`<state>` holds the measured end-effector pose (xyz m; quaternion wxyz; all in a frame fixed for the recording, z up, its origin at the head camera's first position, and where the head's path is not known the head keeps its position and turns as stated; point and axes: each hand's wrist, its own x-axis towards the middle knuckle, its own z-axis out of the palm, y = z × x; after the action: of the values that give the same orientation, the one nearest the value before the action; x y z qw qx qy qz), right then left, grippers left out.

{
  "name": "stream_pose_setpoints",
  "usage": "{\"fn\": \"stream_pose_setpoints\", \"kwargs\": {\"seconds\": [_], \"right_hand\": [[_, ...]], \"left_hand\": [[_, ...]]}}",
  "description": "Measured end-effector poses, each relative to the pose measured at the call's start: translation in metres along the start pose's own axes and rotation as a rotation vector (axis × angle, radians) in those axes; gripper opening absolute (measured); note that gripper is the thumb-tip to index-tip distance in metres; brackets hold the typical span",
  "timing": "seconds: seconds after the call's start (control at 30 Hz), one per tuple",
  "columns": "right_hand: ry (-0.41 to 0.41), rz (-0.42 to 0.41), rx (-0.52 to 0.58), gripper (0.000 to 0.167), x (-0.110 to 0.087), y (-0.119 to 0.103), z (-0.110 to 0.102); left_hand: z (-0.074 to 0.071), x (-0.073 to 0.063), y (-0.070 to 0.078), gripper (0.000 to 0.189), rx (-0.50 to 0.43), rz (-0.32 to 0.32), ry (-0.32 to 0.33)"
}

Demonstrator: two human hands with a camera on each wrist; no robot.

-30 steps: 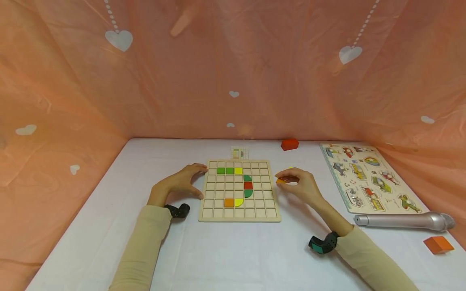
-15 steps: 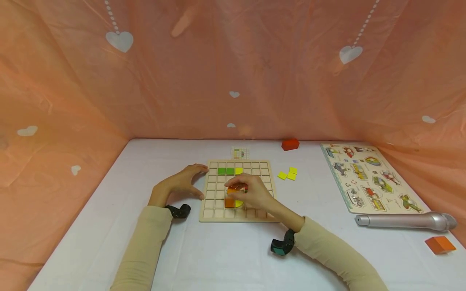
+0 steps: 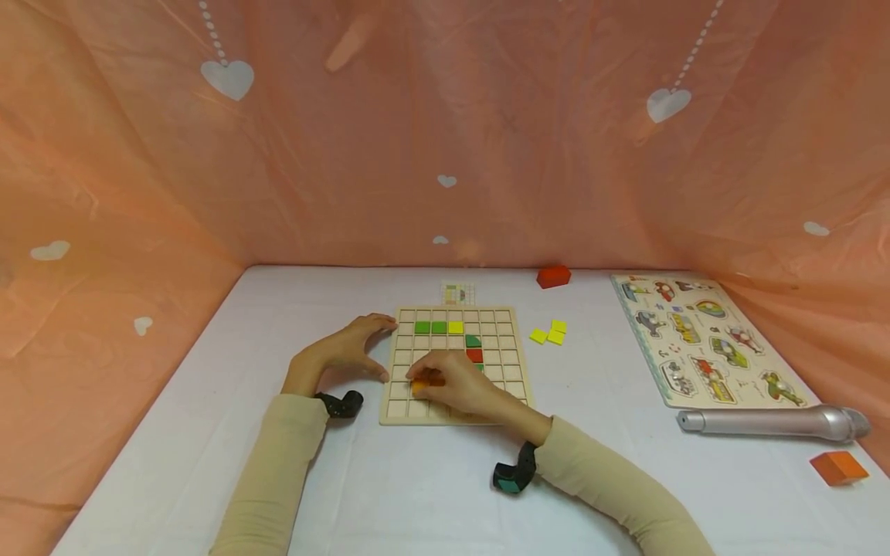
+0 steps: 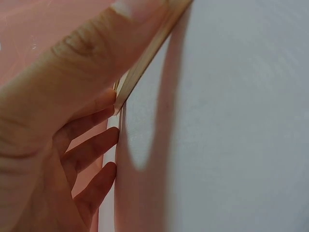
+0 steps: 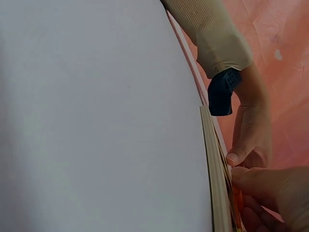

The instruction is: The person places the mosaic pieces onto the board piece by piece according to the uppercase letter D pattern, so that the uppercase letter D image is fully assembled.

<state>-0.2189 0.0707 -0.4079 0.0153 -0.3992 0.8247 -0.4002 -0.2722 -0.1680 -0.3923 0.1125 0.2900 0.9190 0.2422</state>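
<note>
A wooden grid board (image 3: 497,351) lies on the white table between the hands. My right hand (image 3: 462,382) pinches an orange square tile (image 3: 419,387) over the board's lower left cells; orange also shows under its fingers (image 5: 238,208) in the right wrist view. My left hand (image 3: 344,349) rests at the board's left side, thumb and fingers spread along its edge (image 4: 140,72). In the upper row sit two green tiles (image 3: 430,327) and a yellow tile (image 3: 455,327). Right of centre are a green rounded tile (image 3: 473,340) and a red tile (image 3: 474,355). The right hand hides several lower cells.
Three yellow tiles (image 3: 555,337) lie right of the board. A small pattern card (image 3: 458,293) and a red block (image 3: 553,276) are behind it. Far right are a picture puzzle (image 3: 702,340), a silver microphone (image 3: 765,422) and an orange block (image 3: 839,468).
My right hand has carried the orange tile leftward from beside the yellow tiles, across the board, then down to its lower left cells. The left hand has stayed in place.
</note>
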Motion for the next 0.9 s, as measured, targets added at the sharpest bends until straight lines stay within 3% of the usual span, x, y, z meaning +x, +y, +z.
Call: {"fn": "stream_pose_setpoints", "kwargs": {"seconds": [0.33, 0.67, 0.9], "right_hand": [[0.022, 0.004, -0.11, 0.018, -0.0003, 0.0021, -0.0006], [0.004, -0.07, -0.181, 0.009, 0.0019, 0.0053, -0.0036], [-0.04, -0.019, -0.217, 0.012, -0.0003, 0.0008, -0.0068]], "left_hand": [[-0.0005, 0.0, 0.0001, 0.095, -0.025, -0.002, -0.001], [-0.0025, -0.0014, 0.0024, 0.094, -0.022, 0.019, 0.0], [-0.0017, -0.0011, 0.0019, 0.094, -0.024, 0.02, 0.002]]}}
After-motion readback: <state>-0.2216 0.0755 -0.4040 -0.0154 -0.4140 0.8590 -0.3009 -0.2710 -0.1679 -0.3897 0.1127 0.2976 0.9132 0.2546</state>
